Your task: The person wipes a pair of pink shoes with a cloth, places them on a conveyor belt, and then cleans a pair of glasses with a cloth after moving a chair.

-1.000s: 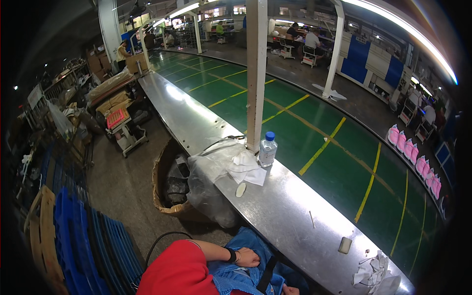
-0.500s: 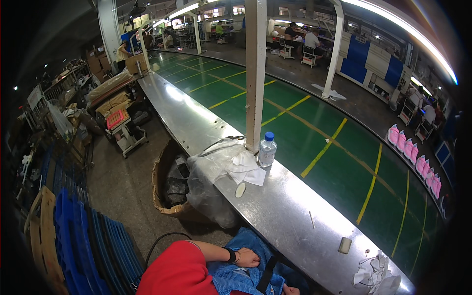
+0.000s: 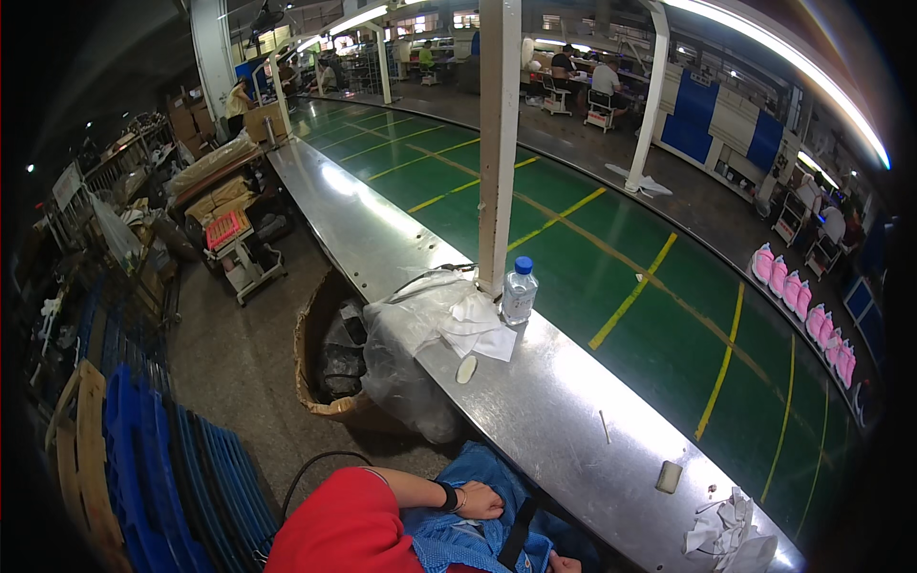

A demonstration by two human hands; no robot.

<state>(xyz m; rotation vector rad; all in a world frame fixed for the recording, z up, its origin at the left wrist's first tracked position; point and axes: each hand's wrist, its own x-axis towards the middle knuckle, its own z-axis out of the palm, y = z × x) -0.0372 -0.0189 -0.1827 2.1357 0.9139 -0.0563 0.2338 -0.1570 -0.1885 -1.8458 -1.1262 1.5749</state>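
My left hand, with a black band at its wrist, lies on the blue cloth over my lap. Its fingers are curled in, and nothing shows in them. Low in the view, at the edge of the same cloth, only part of my right hand appears; its fingers are mostly hidden. Beside my lap runs a long metal bench. On it lie a small grey-green block, a thin white stick, a pale oval piece and crumpled white scraps.
A clear bottle with a blue cap stands by a white post. Plastic bags hang over a cardboard box. Beyond the bench lies a green conveyor belt, with pink shoes at its far side. Blue pallets stand left.
The belt's yellow lines and a small scrap on it have shifted slightly toward the near right. Both my hands have stayed in place.
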